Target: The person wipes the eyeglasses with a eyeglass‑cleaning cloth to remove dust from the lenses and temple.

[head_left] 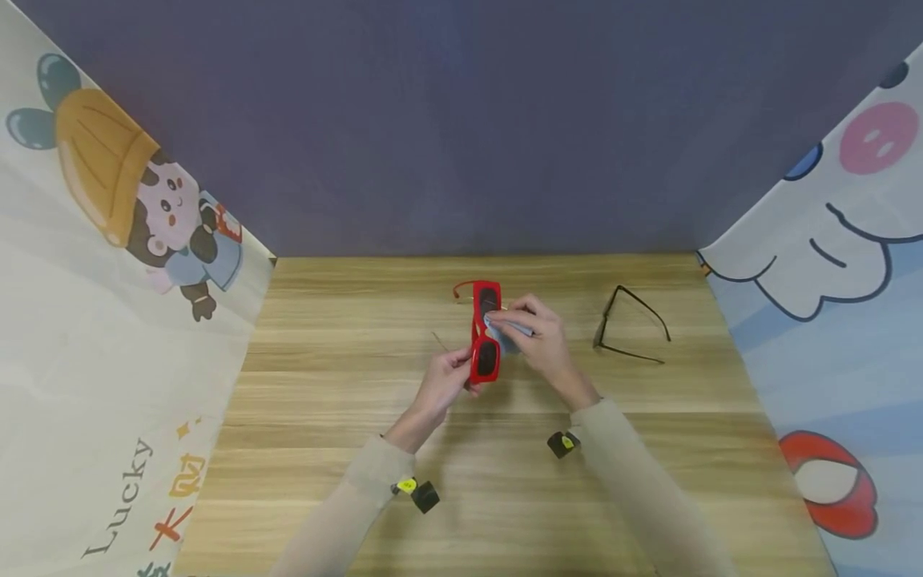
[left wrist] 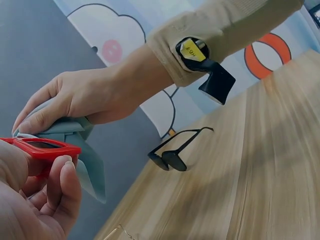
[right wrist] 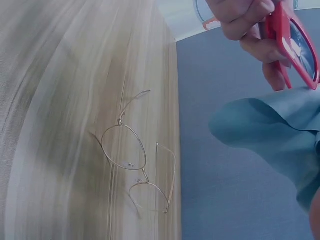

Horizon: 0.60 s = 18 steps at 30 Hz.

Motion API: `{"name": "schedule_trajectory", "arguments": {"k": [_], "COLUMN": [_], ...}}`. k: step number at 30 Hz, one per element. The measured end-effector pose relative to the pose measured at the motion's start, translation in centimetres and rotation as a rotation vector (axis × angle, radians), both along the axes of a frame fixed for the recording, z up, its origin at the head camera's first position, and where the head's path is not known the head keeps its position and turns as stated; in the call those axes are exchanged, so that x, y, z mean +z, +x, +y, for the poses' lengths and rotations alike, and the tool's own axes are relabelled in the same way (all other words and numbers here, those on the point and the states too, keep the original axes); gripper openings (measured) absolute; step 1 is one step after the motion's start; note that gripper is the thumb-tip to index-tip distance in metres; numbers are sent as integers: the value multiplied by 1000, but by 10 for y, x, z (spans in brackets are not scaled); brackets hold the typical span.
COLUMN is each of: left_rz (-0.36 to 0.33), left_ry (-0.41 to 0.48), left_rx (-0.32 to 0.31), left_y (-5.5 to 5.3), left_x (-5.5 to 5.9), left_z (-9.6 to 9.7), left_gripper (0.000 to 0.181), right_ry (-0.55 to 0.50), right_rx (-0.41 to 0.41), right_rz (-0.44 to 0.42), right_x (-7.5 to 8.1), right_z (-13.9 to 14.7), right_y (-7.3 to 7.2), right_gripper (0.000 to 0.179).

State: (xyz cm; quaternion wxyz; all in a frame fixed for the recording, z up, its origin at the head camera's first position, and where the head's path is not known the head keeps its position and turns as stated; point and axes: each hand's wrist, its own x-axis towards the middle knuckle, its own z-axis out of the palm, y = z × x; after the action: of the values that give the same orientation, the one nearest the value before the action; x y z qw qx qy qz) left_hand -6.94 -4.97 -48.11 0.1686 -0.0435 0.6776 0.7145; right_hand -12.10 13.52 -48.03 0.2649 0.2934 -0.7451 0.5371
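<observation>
Red sunglasses (head_left: 485,340) are held above a wooden table (head_left: 324,481), one end pinched by the left hand (head_left: 441,381), blue-green cloth (right wrist: 270,130) grasped against them by the right hand's fingers (head_left: 513,317), wire-rimmed eyeglasses (right wrist: 144,174) and black sunglasses (left wrist: 174,160) laid below.

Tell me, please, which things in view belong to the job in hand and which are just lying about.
In hand:
- red sunglasses, gripped by the left hand
- blue-green cloth, pinched by the right hand at the sunglasses

Lying about, untouched on the wooden table:
- black glasses
- thin wire-rimmed glasses
</observation>
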Motion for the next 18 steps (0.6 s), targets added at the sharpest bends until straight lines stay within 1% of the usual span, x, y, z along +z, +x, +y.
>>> {"name": "schedule_trajectory", "arguments": {"k": [5, 11, 13, 18], "left_rz": [5, 42, 51, 45], "left_ry": [-1, -1, -4, -9], "left_rx": [-6, -29, -35, -42], "left_y": [3, 8, 9, 9], "left_x": [1, -3, -3, -2], "left_z": [-1, -1, -1, 0], "left_gripper": [34, 31, 29, 29], "right_ry": [-13, -41, -50, -41], "right_rx": [-5, -32, -44, -86], "right_rz": [-10, -39, -50, -83], "right_x": [2, 3, 4, 8], "right_z": [-2, -1, -1, -1], "right_y": [-6, -14, -15, -14], "right_gripper": [24, 20, 19, 19]}}
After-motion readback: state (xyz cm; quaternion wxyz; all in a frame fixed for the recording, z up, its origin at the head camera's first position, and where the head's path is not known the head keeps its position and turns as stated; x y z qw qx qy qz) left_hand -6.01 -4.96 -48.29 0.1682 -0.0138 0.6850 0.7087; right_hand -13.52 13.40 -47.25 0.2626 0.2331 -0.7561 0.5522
